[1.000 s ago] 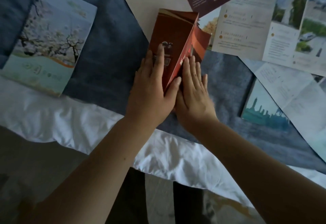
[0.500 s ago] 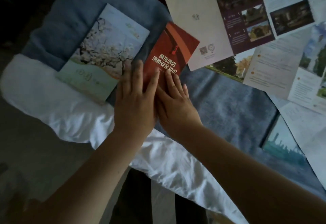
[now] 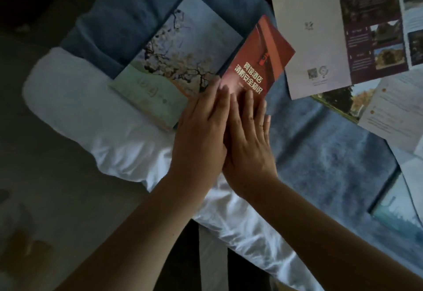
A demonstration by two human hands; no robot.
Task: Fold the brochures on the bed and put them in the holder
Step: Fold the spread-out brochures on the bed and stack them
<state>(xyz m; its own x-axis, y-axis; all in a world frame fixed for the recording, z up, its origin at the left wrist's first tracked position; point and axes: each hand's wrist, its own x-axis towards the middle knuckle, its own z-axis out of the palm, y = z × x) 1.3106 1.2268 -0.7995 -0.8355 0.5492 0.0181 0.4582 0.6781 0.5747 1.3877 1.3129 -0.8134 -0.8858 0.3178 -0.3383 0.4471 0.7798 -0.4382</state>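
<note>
— The grip?
— Nothing clasped: left hand (image 3: 201, 135) and right hand (image 3: 250, 146) lie flat, fingers straight, pressing the folded red paper brochure (image 3: 261, 50).
— Where?
— On the blue blanket (image 3: 320, 153) covering the bed (image 3: 109, 130), just beside the pale blossom-tree brochure (image 3: 178, 57).

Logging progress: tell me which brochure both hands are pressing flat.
The red brochure with gold lettering, between the tree-picture brochure and the white-and-purple sheet. Only it has the left hand and right hand flat on its near end.
</note>
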